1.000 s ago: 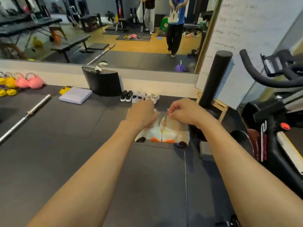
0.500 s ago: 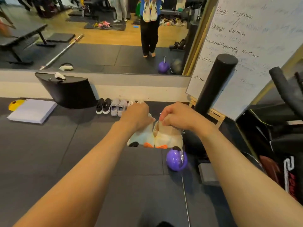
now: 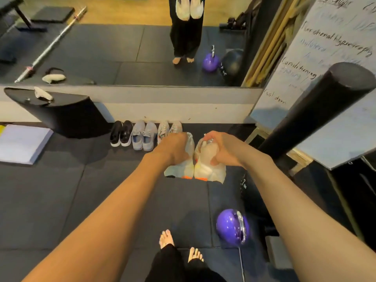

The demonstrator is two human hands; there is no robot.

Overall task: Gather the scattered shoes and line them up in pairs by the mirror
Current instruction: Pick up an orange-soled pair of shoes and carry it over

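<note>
Just the head cam here, looking down at a dark gym floor [image 3: 61, 200] with the mirror [image 3: 126, 53] running along the wall ahead.

Both arms are stretched out in front. The left hand [image 3: 175, 147] is curled round the left shoe [image 3: 179, 169] and the right hand [image 3: 222, 149] is curled round the right shoe [image 3: 206, 173], so each hand grips one. They're white with a bit of orange at the lower edge, held side by side with their inner edges touching. The reflection shows them held up off the floor in front of the person's body.

Along the base of the mirror wall there's a neat row: a black pair [image 3: 121, 133] on the left, a grey pair [image 3: 144, 136] just beside it, then a pale pair [image 3: 169, 128] next to that, partly hidden behind the left hand. The held shoes show just right of that pale pair.

Other stuff: a black box [image 3: 61, 112] left of the row with a small pale thing on top (can't tell what it is), and a white pad [image 3: 22, 143] further left. A purple kettlebell [image 3: 232, 226] sits on the floor near the person's bare feet [image 3: 166, 239]. On the right a black roller [image 3: 317, 112] stands tilted in front of a whiteboard [image 3: 333, 49] with handwriting on it. A barbell [image 3: 50, 43] shows in the mirror.
</note>
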